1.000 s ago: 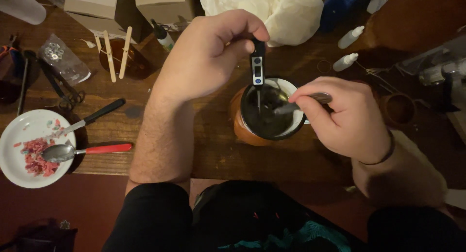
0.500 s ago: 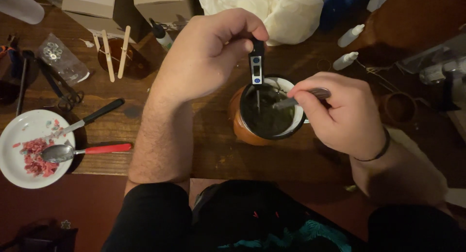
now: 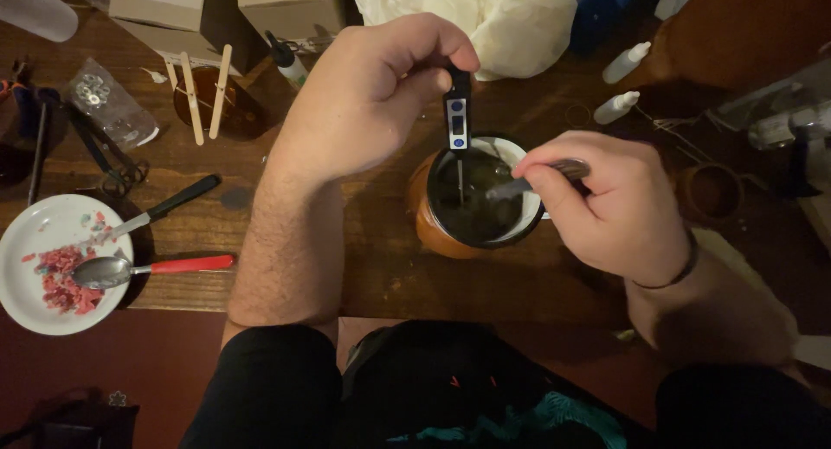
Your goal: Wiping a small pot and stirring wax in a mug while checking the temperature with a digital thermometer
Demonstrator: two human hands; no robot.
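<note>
- The left hand point(image 3: 368, 99) is above the brown wooden bench point(image 3: 381, 267), its fingers clamped on the black head of a probe thermometer point(image 3: 457, 120).
- The thermometer hangs close to upright, and its thin metal stem dips into the dark liquid inside the mug point(image 3: 474, 198).
- The mug is orange-brown outside with a white inner rim. It stands on the bench between the two hands, near the front edge.
- The right hand point(image 3: 610, 207) is just right of the mug, its fingers pinched together on the handle of a metal spoon point(image 3: 528, 181).
- The spoon slopes down to the left into the mug. Its bowl is under the liquid and cannot be made out.
- A dark band sits on the right wrist.
- At far left, a white plate point(image 3: 35, 233) holds pink crumbled bits.
- A spoon with a red handle point(image 3: 151, 268) rests across the plate's rim, and a black-handled knife point(image 3: 156, 213) lies just above it.
- Two flat wooden sticks point(image 3: 208, 94) lie over a round amber dish at upper left, near cardboard boxes point(image 3: 225, 8).
- A crumpled white bag point(image 3: 485, 16) lies behind the mug.
- Two small white dropper bottles point(image 3: 619, 86) lie at upper right, well apart from the hands.
</note>
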